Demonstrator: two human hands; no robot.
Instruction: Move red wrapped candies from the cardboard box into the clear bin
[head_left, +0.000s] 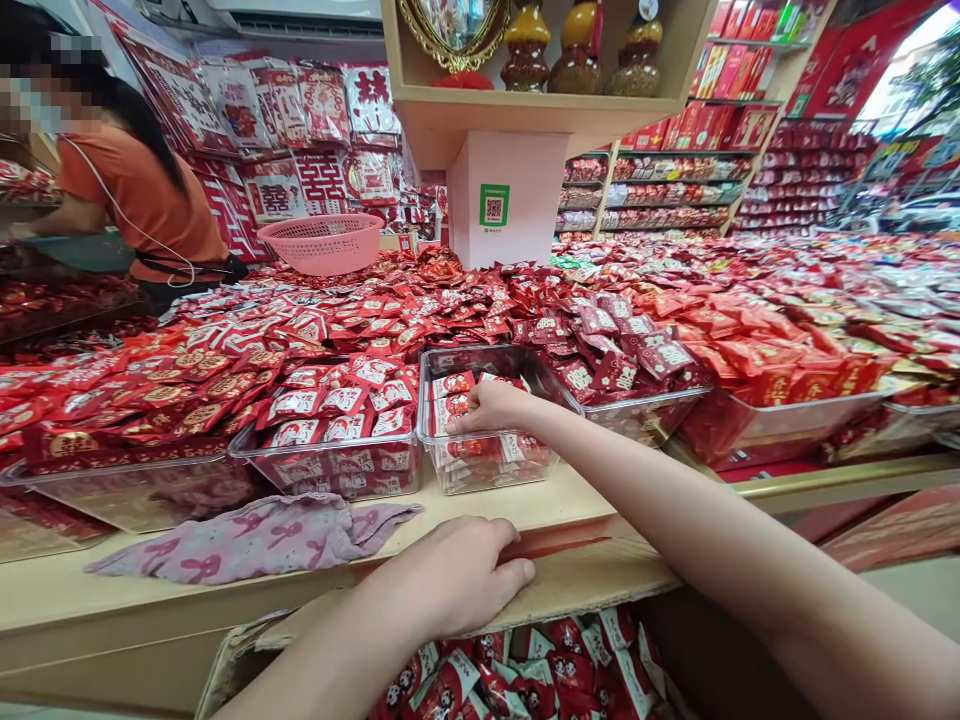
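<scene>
My right hand [495,406] reaches into a clear plastic bin [491,482] on the counter. Its fingers are curled down and closed at a small red-and-white wrapped packet [454,407]; the palm side is hidden. Several more such packets lie low in the bin. My left hand [472,572] lies on the flap of a cardboard box [577,583], thumb apart from the fingers, holding nothing that I can see. Below it, inside the box, are many red packets with pale green ends [517,680].
Bins heaped with red packets flank this one, such as the left bin [330,470] and the right bin [645,408]. A patterned cloth [262,540] lies on the counter. Behind are a pink basket [322,245], a pillar [517,165] and a person in orange [142,190].
</scene>
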